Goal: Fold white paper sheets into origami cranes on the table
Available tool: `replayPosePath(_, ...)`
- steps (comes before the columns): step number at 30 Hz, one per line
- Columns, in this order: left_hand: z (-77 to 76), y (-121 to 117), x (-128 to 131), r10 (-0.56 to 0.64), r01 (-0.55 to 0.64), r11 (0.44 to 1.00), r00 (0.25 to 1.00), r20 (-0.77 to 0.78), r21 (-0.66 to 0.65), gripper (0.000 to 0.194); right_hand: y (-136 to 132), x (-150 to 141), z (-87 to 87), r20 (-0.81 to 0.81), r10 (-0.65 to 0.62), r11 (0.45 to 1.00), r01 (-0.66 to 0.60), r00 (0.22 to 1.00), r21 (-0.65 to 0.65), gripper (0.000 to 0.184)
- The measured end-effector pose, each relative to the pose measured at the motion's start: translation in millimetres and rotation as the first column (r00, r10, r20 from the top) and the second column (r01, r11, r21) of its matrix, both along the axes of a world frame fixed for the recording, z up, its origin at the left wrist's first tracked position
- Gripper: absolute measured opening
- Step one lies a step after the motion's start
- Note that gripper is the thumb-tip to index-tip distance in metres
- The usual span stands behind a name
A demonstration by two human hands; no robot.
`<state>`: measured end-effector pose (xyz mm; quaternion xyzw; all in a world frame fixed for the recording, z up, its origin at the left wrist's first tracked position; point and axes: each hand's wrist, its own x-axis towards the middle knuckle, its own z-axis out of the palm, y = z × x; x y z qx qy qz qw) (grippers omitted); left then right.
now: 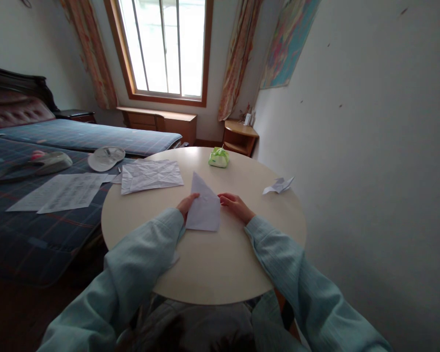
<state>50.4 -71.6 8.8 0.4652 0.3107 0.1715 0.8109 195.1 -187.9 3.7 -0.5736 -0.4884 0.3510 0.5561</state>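
Observation:
A folded sheet of white paper (204, 208), slanted along its top, is upright or tilted a little above the round table in the head view. My left hand (187, 204) grips its left edge, with the thumb on the near face and the other fingers hidden behind. At the right edge is my right hand (236, 205), its fingers bent and close together against the paper. Whether those fingertips pinch the edge or only touch it is hard to make out.
On the round table (220, 278) lie creased paper sheets (152, 176), a green tissue pack (219, 158) and a folded paper piece (278, 186). To the left, the bed (58, 254) holds printed sheets (73, 193) and a white cap (106, 159). A wall (381, 171) borders the right.

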Motion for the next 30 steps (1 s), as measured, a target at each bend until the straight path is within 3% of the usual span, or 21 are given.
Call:
replayPosePath(4,-2.8,-5.4,0.5,-0.100,0.104,0.993,0.992,-0.079,0.049,0.021,3.6,4.9,-4.9,0.013,-0.028,0.999,0.029,1.000,-0.041,0.025)
replayPosePath(9,0.0,-3.2,0.3,-0.146,0.145,0.982,0.989,-0.005,0.122,0.016,4.5,8.0,-8.9,-0.059,-0.026,0.999,0.023,0.998,-0.049,0.022)
replayPosePath(15,-5.2,11.5,-0.7,-0.004,-0.014,0.960,0.998,0.065,0.280,0.020,-3.4,1.2,-2.6,-0.149,0.065,0.992,-0.080,0.987,-0.093,0.019)
replayPosePath(21,-11.4,21.6,1.5,0.208,-0.218,0.909,0.976,0.067,0.356,0.022,-1.9,-1.0,-1.5,-0.113,-0.050,0.998,0.044,0.992,-0.055,0.026)
replayPosePath(25,-10.4,26.9,2.3,0.414,-0.366,0.822,0.910,-0.017,0.437,0.016,3.3,10.2,-8.5,0.051,-0.202,0.979,0.203,0.978,-0.015,0.041)
replayPosePath(27,-9.3,28.7,0.8,0.469,-0.351,0.766,0.878,-0.095,0.539,0.016,4.9,16.6,-12.4,0.161,-0.309,0.951,0.309,0.937,0.022,0.042)
replayPosePath(30,-7.8,29.0,-3.5,0.476,-0.231,0.671,0.863,-0.169,0.705,0.028,5.4,21.3,-14.6,0.261,-0.383,0.921,0.387,0.886,0.038,0.038)
